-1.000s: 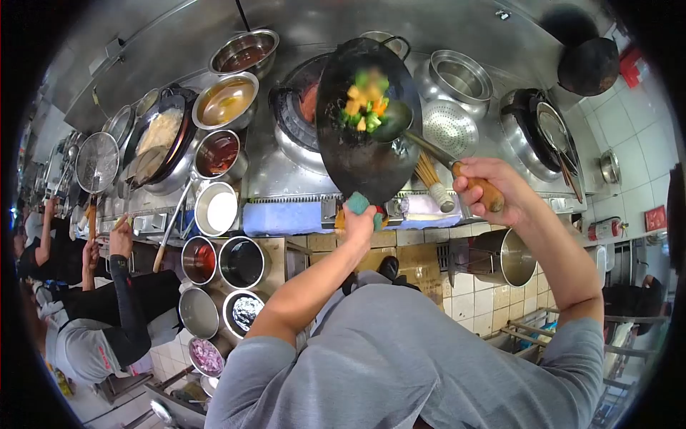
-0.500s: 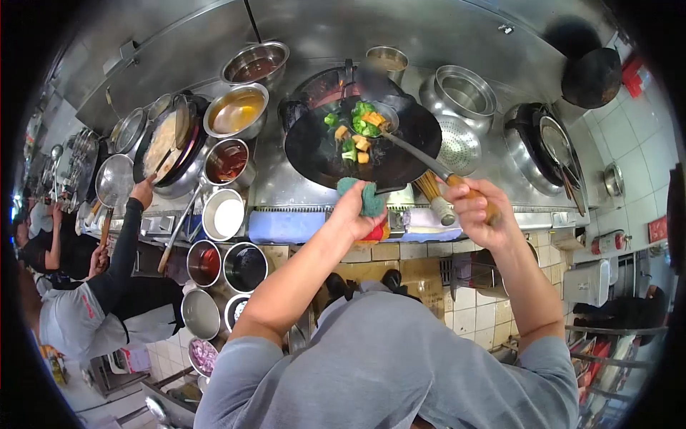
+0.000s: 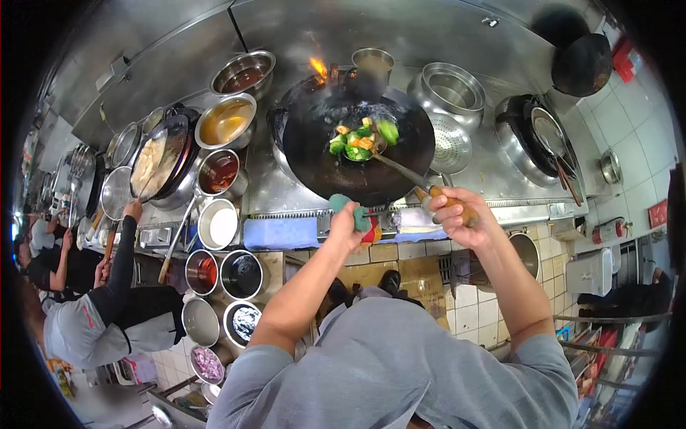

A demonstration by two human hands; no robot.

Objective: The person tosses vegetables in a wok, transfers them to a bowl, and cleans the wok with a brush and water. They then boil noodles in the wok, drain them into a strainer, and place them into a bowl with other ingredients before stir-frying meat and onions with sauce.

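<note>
My left hand is closed on the handle of a black wok, with a folded green cloth in its grip. Broccoli and yellow-orange chunks lie bunched in the wok's middle; one green piece is blurred. Wrapped round a wooden handle, my right hand holds a ladle. The ladle's bowl end meets the food and is partly hidden by it. Flame shows behind the wok's far rim.
Left of the wok stand metal bowls of amber liquid and red sauce. A perforated strainer and stacked pots are on the right. A co-worker works at another wok on the left. A blue towel lies along the front edge.
The wok has tilted, showing more of its inside. Its food has gathered closer together, with one piece blurred. Flame has appeared behind it. My right hand and ladle have shifted slightly left and down.
</note>
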